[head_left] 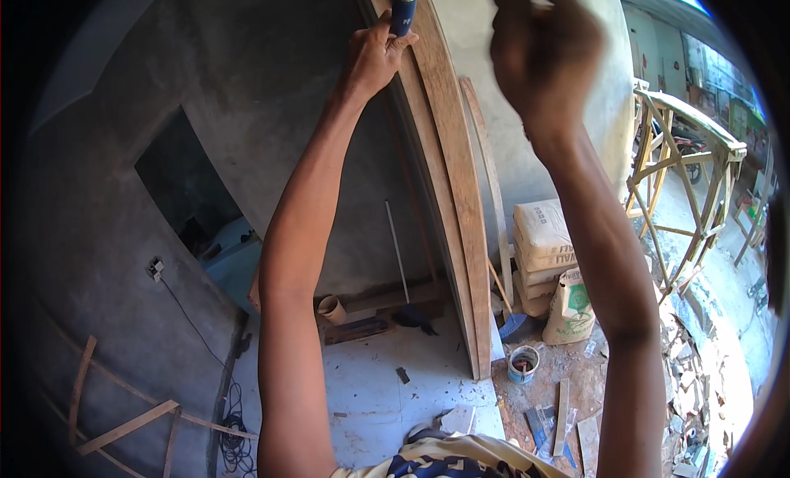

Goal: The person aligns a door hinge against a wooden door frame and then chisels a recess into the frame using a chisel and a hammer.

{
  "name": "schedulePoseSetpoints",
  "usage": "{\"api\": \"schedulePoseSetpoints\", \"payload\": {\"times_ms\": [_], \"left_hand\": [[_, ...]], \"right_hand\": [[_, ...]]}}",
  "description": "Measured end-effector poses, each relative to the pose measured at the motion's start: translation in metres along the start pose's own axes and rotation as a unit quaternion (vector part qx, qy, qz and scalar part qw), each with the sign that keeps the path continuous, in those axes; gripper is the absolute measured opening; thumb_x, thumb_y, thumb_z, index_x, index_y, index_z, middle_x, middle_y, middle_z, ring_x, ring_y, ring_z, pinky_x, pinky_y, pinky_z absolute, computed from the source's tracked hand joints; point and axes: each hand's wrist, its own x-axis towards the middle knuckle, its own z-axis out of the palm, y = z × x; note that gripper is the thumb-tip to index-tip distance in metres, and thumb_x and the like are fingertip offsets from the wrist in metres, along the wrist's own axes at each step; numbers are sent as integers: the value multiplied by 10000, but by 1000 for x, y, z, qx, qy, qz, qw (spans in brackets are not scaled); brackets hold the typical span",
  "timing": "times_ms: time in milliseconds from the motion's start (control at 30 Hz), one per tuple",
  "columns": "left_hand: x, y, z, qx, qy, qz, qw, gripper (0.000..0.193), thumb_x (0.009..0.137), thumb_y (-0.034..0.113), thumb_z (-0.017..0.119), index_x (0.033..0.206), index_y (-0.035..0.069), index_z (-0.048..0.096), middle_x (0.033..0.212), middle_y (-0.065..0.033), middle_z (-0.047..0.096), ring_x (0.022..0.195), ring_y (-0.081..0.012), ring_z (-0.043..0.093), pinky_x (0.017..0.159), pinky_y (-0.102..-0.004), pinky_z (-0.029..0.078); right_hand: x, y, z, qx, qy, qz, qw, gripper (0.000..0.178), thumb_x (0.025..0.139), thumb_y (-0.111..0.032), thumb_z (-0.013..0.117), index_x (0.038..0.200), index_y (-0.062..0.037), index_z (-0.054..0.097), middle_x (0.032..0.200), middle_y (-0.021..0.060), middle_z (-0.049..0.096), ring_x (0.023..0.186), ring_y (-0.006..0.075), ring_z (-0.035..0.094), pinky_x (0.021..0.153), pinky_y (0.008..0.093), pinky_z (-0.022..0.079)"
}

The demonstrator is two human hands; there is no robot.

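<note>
The left hand [374,60] is wrapped around a blue-handled tool [402,17], up by the wooden frame [451,124]; the right hand [547,66] blurs, its grip I can't tell; beyond, pale sacks [543,231], then a timber trestle [698,158]

Daylight glares at far right; the grey wall [288,83] at left lies dim; the right hand [547,58] is blurred; fisheye edges curve into black.
</note>
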Motion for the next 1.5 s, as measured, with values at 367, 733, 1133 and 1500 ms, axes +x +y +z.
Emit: {"api": "schedulePoseSetpoints", "payload": {"times_ms": [367, 733, 1133, 1500], "left_hand": [[-3, -16, -9, -15, -23, -3, 1000, 197, 925, 160, 722, 1029, 34, 612, 801, -101, 717, 790, -157, 736, 668, -318, 579], [-18, -18, -2, -172, 19, 12, 985, 187, 972, 144, 675, 1034, 3, 568, 764, -75, 606, 642, -175, 587, 578, -351, 490], [9, -11, 1, -47, -82, -46, 994, 133, 983, 105, 644, 1027, 0, 577, 791, -88, 641, 690, -198, 636, 597, -349, 506], [10, -7, 0, -57, -82, -92, 991, 185, 979, 162, 662, 1040, 11, 574, 846, -103, 661, 770, -216, 660, 694, -377, 529]], "right_hand": [[1, 17, 7, 99, 178, -135, 970, 261, 1001, -121, 583, 1138, 96, 630, 850, 210, 722, 677, 218, 674, 597, 346, 498], [-111, 19, -79, 132, 118, 155, 972, 437, 1030, -273, 590, 1410, -58, 560, 657, -9, 542, 484, 13, 410, 412, 204, 279], [-131, 32, -77, 109, 114, 190, 969, 347, 1046, -179, 546, 1333, 10, 596, 694, -9, 522, 460, -5, 329, 402, 204, 211], [-136, 35, -67, 122, 109, 204, 965, 442, 1039, -202, 569, 1429, -1, 517, 723, -5, 543, 476, -7, 346, 415, 197, 221]]}}
